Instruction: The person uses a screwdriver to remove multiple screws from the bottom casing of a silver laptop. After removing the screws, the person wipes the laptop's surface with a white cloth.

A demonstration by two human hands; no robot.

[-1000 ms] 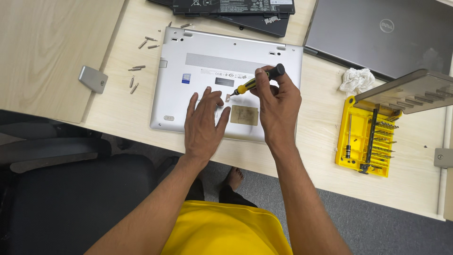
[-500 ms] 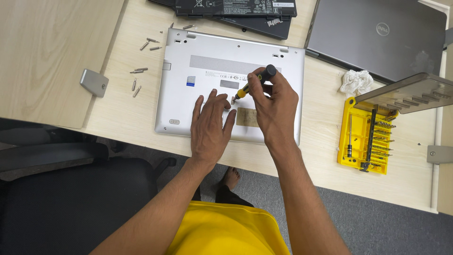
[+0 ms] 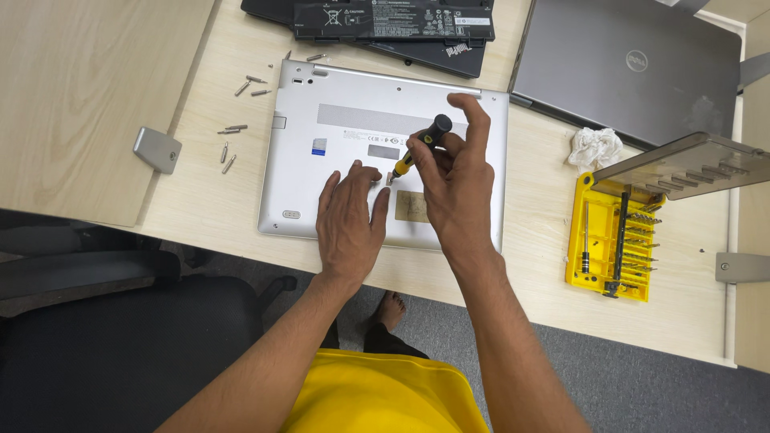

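Observation:
A silver laptop [image 3: 337, 136] lies upside down on the light wooden desk [image 3: 529, 240]. My right hand [image 3: 457, 180] grips a small black and yellow screwdriver [image 3: 421, 147], its tip down on the laptop's base near the middle. My left hand [image 3: 350, 220] rests flat on the base just left of the tip, fingers spread, holding nothing.
Several loose screws [image 3: 233, 128] lie left of the laptop. A yellow bit set case [image 3: 605, 240] with its clear lid [image 3: 690, 160] open sits at right, beside a crumpled white cloth [image 3: 595, 148]. A grey closed laptop [image 3: 634, 64] and a black battery [image 3: 393, 20] lie behind. A black chair [image 3: 120, 345] stands below left.
The view has shifted slightly. My right hand has turned on the screwdriver, with the index finger now lifted off it. My left hand stays flat on the base.

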